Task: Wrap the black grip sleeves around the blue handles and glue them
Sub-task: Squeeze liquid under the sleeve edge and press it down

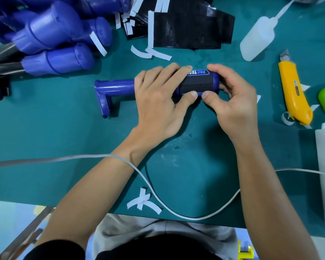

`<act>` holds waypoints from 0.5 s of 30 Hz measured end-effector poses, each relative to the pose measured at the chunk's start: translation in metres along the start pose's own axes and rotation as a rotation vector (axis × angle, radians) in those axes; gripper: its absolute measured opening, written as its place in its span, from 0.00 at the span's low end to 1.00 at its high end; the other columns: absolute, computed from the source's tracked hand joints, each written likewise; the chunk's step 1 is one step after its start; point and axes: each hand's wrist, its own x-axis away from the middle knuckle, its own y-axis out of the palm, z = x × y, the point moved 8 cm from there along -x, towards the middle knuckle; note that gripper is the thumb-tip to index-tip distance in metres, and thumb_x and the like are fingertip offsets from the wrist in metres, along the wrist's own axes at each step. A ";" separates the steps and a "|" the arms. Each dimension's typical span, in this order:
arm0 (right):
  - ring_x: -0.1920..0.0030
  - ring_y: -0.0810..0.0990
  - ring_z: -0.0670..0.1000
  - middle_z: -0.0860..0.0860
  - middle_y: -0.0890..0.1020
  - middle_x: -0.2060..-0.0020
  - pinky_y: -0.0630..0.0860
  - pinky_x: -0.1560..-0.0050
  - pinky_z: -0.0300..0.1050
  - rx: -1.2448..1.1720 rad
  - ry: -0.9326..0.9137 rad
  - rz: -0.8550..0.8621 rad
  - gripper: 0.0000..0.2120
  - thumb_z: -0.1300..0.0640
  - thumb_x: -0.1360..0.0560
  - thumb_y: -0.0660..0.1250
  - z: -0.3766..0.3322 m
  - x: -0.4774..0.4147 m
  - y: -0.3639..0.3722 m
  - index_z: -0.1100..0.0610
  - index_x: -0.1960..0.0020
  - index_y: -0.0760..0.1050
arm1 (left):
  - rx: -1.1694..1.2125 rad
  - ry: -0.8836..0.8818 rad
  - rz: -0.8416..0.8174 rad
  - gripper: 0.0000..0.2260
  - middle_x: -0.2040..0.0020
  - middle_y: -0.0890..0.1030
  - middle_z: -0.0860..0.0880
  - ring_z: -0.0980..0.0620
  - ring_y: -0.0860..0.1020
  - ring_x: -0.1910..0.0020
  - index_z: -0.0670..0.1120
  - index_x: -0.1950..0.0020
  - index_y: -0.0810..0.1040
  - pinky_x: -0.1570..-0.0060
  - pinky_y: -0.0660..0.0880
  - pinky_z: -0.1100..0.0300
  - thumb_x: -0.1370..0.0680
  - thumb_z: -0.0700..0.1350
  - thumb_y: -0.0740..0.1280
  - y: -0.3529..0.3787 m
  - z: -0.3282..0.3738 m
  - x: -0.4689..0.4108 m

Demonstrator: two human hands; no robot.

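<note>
Black grip sleeve (197, 83) wraps blue handle (116, 88); both hands pinch.

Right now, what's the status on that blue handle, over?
Left hand and right hand both gripping blue handle. Black grip sleeve wrapped on, thumbs at its seam. White squeeze bottle lying untouched, upper right. Nothing blocking.

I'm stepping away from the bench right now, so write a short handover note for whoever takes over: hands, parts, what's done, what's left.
Left hand and right hand both grip the blue plastic handle lying on the green mat, thumbs pressing the seam of the black grip sleeve.
Done: sleeve wrapped round this handle; glue cannot be seen.
Left: the piled blue handles at far left look bare. Flat black sleeves lie behind, the translucent squeeze bottle to the right.
</note>
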 end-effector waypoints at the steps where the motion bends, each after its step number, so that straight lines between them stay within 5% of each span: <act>1: 0.40 0.84 0.51 0.42 0.85 0.41 0.78 0.33 0.51 -0.004 0.007 0.002 0.24 0.65 0.26 0.73 0.001 0.000 0.000 0.46 0.34 0.79 | 0.000 -0.013 0.006 0.20 0.38 0.83 0.55 0.47 0.77 0.43 0.51 0.35 0.84 0.35 0.64 0.51 0.24 0.56 0.75 0.000 0.000 0.001; 15: 0.40 0.84 0.50 0.42 0.86 0.43 0.78 0.33 0.54 -0.094 0.052 0.051 0.22 0.61 0.25 0.71 0.001 0.003 0.004 0.38 0.38 0.80 | 0.043 -0.092 0.065 0.19 0.40 0.84 0.57 0.49 0.74 0.44 0.51 0.38 0.86 0.34 0.58 0.60 0.27 0.55 0.75 -0.005 0.002 0.007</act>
